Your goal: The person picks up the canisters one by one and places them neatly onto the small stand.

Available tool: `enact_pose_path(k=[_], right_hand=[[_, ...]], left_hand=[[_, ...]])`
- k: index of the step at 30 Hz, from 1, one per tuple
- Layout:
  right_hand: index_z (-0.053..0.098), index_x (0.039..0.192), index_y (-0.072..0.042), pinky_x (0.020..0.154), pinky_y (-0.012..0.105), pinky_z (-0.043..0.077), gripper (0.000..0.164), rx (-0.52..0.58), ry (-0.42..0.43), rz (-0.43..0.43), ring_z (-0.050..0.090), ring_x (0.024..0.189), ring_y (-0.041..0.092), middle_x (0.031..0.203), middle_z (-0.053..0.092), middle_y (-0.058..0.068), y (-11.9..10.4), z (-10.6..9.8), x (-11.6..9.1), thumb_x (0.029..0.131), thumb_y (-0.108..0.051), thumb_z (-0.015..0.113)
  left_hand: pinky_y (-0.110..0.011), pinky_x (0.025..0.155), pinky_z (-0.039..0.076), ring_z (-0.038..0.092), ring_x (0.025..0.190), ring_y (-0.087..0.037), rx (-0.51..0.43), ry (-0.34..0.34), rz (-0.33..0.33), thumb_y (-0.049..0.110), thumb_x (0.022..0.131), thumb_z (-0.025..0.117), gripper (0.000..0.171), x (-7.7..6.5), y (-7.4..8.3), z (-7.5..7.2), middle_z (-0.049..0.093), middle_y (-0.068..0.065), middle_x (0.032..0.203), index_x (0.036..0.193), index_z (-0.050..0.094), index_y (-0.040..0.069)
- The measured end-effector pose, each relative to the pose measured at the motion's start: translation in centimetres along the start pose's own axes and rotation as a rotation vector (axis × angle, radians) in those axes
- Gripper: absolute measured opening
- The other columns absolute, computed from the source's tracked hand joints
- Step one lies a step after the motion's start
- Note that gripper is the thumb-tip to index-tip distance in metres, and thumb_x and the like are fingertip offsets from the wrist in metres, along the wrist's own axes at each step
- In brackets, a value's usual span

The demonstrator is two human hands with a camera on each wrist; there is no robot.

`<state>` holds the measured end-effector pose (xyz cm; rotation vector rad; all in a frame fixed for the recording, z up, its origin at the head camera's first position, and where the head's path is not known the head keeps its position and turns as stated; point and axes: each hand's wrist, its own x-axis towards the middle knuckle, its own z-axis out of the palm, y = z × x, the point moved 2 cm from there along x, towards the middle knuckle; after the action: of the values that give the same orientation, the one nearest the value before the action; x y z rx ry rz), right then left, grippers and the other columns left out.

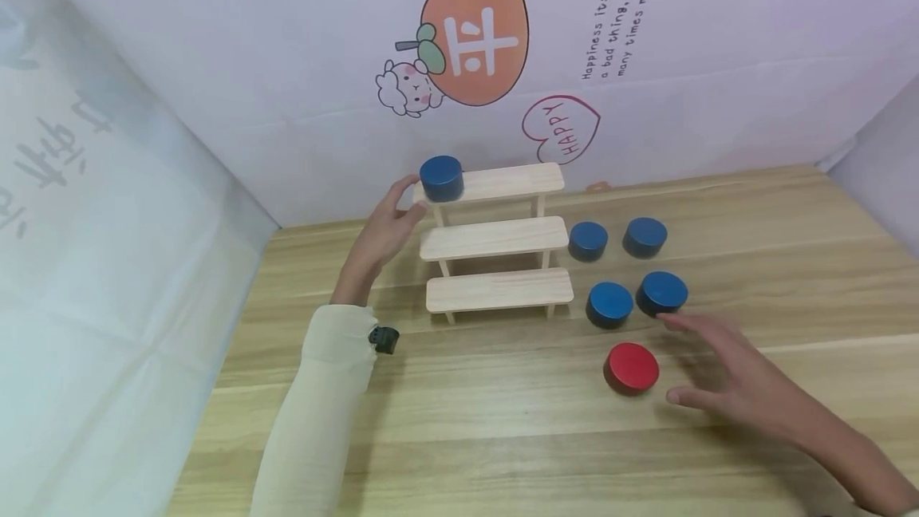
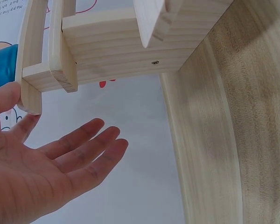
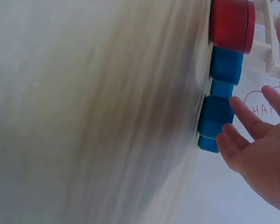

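Note:
A blue round tin (image 1: 441,179) stands on the left end of the top step of a three-step wooden shelf (image 1: 495,239). My left hand (image 1: 388,231) is at that end, its thumb and index finger spread right beside the tin and the board's edge. In the left wrist view the other fingers (image 2: 91,161) stretch out loosely beneath the shelf. My right hand (image 1: 739,377) hovers over the table with fingers apart, holding nothing. Nearest to it are a red round tin (image 1: 631,369) and a blue tin (image 1: 662,294), the latter close to the fingertips.
Three more blue tins, at front (image 1: 609,305), back left (image 1: 588,241) and back right (image 1: 644,237), stand to the right of the shelf. A printed white cloth (image 1: 323,62) hangs behind the wooden table (image 1: 502,421). My left wrist bears a dark band (image 1: 384,339).

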<state>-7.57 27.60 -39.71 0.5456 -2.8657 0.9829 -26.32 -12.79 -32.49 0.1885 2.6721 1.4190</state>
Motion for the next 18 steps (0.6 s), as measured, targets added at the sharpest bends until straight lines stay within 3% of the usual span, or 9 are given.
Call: enact_pose_path(k=[3, 7, 13, 18], right_hand=[[0.039, 0.133, -0.021, 0.084, 0.016, 0.028, 0.084, -0.007, -0.030, -0.002, 0.036, 0.111, 0.019, 0.126, 0.043, -0.001, -0.08, 0.10, 0.02, 0.061, -0.035, 0.081], [0.038, 0.133, -0.022, 0.083, 0.005, 0.021, 0.082, 0.010, -0.060, 0.001, 0.036, 0.111, 0.018, 0.126, 0.043, -0.002, -0.14, -0.01, 0.03, 0.063, -0.035, 0.079], [0.040, 0.132, -0.020, 0.085, 0.004, 0.020, 0.079, 0.031, -0.071, -0.040, 0.036, 0.111, 0.011, 0.125, 0.046, -0.002, -0.21, 0.22, 0.22, 0.065, -0.033, 0.079], [0.043, 0.131, -0.019, 0.086, 0.005, 0.020, 0.077, 0.021, -0.062, -0.083, 0.038, 0.111, 0.010, 0.124, 0.048, -0.002, -0.32, 0.47, 0.45, 0.064, -0.032, 0.079]], left_hand=[[-0.047, 0.083, 0.039, 0.047, 0.110, -0.020, -0.002, 0.003, 0.001, 0.047, 0.088, 0.046, 0.053, 0.00, -0.07, -0.05, 0.043, -0.004, 0.130, 0.137, 0.027, 0.039], [-0.047, 0.082, 0.040, 0.047, 0.109, -0.021, 0.000, 0.004, 0.004, 0.047, 0.088, 0.047, 0.053, 0.01, -0.15, -0.06, 0.043, -0.004, 0.130, 0.136, 0.027, 0.040], [-0.048, 0.082, 0.040, 0.048, 0.109, -0.022, 0.002, 0.004, 0.011, 0.046, 0.088, 0.047, 0.054, 0.00, -0.31, -0.09, 0.042, -0.005, 0.132, 0.138, 0.027, 0.036], [-0.048, 0.082, 0.039, 0.047, 0.110, -0.022, 0.005, 0.007, 0.013, 0.048, 0.088, 0.046, 0.052, 0.07, -0.29, -0.09, 0.039, -0.004, 0.134, 0.136, 0.028, 0.041]])
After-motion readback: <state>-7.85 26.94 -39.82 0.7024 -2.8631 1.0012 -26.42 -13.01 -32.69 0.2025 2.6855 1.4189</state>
